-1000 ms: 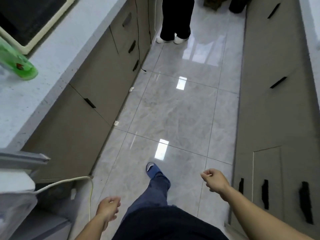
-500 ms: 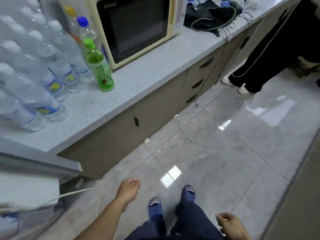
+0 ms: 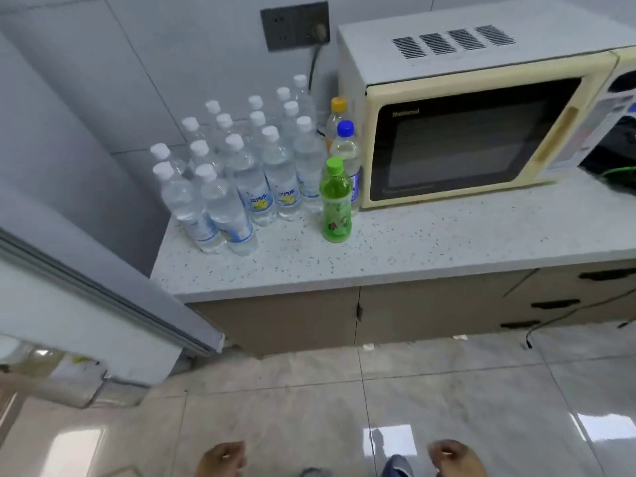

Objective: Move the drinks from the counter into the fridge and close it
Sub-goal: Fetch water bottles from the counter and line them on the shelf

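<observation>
Several clear water bottles [image 3: 241, 187] with white caps stand grouped at the back left of the speckled counter [image 3: 430, 249]. In front of them, to the right, stands a green bottle [image 3: 335, 204]; behind it are a blue-capped bottle [image 3: 347, 149] and a yellow-capped bottle [image 3: 338, 110]. The fridge door [image 3: 103, 297] hangs open at the left, its shelf [image 3: 58, 383] holding blurred items. My left hand [image 3: 222, 461] and my right hand [image 3: 456, 459] hang low at the bottom edge, loosely curled and holding nothing, well short of the counter.
A cream microwave [image 3: 464, 132] sits on the counter right of the bottles, plugged into a wall socket [image 3: 294, 25]. Dark cables [image 3: 616, 166] lie at the far right. Cabinet fronts with black handles [image 3: 554, 304] run below. The tiled floor [image 3: 344, 407] is glossy.
My view has swung left from the floor and the other person to face the counter squarely. Both hands have dropped to the bottom edge of the view.
</observation>
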`<state>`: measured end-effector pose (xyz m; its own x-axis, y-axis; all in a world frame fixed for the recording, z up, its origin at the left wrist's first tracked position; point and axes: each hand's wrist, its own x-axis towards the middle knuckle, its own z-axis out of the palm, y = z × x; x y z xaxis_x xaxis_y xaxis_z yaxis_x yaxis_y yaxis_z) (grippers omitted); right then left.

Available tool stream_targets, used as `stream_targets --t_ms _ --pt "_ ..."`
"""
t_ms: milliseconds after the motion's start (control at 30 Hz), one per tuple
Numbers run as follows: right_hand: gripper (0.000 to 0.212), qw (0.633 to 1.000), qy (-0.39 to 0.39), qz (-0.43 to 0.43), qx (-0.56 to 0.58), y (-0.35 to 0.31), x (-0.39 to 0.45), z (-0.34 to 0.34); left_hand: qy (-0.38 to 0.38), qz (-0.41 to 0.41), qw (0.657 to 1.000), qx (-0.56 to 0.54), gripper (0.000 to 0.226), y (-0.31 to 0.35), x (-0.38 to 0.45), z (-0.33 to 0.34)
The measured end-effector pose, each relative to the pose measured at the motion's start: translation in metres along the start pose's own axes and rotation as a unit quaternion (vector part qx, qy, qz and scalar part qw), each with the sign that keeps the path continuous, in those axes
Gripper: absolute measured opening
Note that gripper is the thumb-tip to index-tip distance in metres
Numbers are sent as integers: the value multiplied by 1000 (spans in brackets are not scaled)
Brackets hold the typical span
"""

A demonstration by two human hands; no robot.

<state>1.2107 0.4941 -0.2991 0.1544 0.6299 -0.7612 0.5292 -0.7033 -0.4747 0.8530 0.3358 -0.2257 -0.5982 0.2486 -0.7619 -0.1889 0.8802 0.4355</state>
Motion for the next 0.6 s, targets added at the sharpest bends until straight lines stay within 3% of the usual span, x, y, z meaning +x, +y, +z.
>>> stream_targets --t_ms 33,133,233,400,600 --pt "8 997 -50 -38 -38 -13 6 -8 5 -11 1000 -16 23 -1 0 5" --pt "19 992 -49 -86 -73 -57 24 -17 16 -57 993 -102 20 3 -8 21" --pt "16 982 -86 -148 -83 -98 26 -8 21 -67 985 -159 16 16 -17 40" --pt "12 967 -136 -200 -79 -146 20 18 35 -22 974 -223 13 64 -13 52" --pt "11 944 -135 -294 -71 -221 -13 33 8 100 966 -237 13 143 -4 46"
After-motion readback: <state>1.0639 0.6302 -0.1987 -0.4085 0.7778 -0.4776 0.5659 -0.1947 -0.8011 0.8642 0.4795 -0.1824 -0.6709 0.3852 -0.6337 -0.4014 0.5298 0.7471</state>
